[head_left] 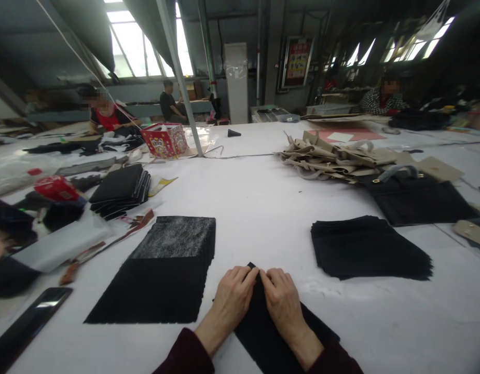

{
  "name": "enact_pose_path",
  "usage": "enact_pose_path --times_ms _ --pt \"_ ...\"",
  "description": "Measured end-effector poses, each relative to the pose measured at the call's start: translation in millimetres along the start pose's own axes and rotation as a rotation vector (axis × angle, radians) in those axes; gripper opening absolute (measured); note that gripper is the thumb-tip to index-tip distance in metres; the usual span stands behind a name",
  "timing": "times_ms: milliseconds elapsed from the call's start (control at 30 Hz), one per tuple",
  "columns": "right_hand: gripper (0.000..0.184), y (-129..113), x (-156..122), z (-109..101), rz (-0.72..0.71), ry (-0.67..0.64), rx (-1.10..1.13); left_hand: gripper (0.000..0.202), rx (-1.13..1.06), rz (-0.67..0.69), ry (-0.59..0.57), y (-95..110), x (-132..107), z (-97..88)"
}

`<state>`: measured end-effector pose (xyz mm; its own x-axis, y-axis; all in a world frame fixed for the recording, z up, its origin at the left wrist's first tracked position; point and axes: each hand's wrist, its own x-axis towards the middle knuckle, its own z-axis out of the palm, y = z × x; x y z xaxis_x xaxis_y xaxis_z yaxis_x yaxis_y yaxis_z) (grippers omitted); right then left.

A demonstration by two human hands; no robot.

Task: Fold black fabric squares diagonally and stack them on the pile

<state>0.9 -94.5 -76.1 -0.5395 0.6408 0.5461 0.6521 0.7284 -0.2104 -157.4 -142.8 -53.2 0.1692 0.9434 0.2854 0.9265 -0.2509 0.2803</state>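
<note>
A black fabric piece [259, 311] lies on the white table right in front of me, partly covered by my hands and forearms. My left hand [235, 291] pinches its far edge, thumb and fingers pressed together. Close beside it, my right hand [280, 296] grips the same edge, the two thumbs almost meeting. To the left lies a stack of black fabric pieces [158, 291], its far part grey and speckled. Another stack of black pieces [368, 249] sits to the right, apart from my hands.
A phone [29, 322] lies at the near left. Behind it are folded black pieces [121, 189] and a red box [165, 140]. A beige pile [341, 156] and a black handbag piece [419, 200] lie at the right. A metal pole [181, 78] rises from the table; several people sit beyond.
</note>
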Motion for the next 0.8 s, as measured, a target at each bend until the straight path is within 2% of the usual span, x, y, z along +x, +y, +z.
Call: enact_pose_path --times_ms 167,800 --pt "0.03 -0.4 -2.6 3.1 -0.015 -0.046 -0.024 0.052 0.017 0.005 -0.037 -5.3 -0.5 4.7" --pt "0.033 -0.2 -3.4 4.5 -0.063 -0.082 -0.04 0.048 -0.036 -0.048 -0.03 -8.0 -1.1 9.7"
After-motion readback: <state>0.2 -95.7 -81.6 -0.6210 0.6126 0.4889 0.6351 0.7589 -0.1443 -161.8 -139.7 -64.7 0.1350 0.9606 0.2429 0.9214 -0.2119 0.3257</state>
